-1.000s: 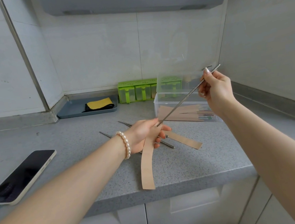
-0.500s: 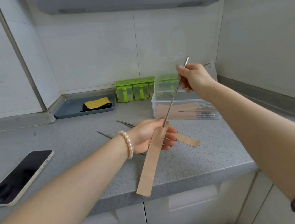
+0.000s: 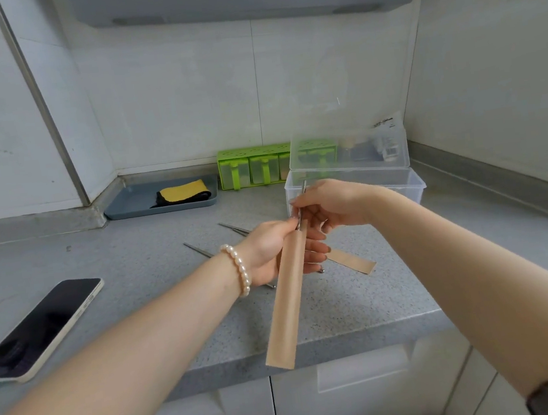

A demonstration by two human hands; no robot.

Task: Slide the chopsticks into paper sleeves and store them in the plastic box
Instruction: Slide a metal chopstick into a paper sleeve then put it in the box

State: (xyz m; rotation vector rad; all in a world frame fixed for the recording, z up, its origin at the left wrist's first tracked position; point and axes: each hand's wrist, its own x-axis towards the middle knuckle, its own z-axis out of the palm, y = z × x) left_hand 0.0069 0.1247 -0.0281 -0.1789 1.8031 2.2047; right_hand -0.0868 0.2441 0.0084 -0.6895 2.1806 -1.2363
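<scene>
My left hand [image 3: 272,249] grips the top of a brown paper sleeve [image 3: 286,305] that hangs down past the counter edge. A metal chopstick [image 3: 302,197] stands mostly inside the sleeve, only its upper end showing. My right hand [image 3: 331,205] pinches that upper end just above the sleeve mouth. Loose metal chopsticks [image 3: 233,227] lie on the counter behind my left hand. A second paper sleeve [image 3: 353,261] lies flat to the right. The clear plastic box [image 3: 415,186] stands open behind my right hand, lid up.
A phone [image 3: 39,329] lies at the counter's left front. A grey tray [image 3: 127,204] with a yellow and black cloth sits by the back wall, next to a green seasoning rack [image 3: 250,168]. The counter's front edge runs just below the sleeve.
My right hand has come down toward my left hand, pushing the chopstick deep into the sleeve. The sleeve has swung from hanging limp to straight and slanted.
</scene>
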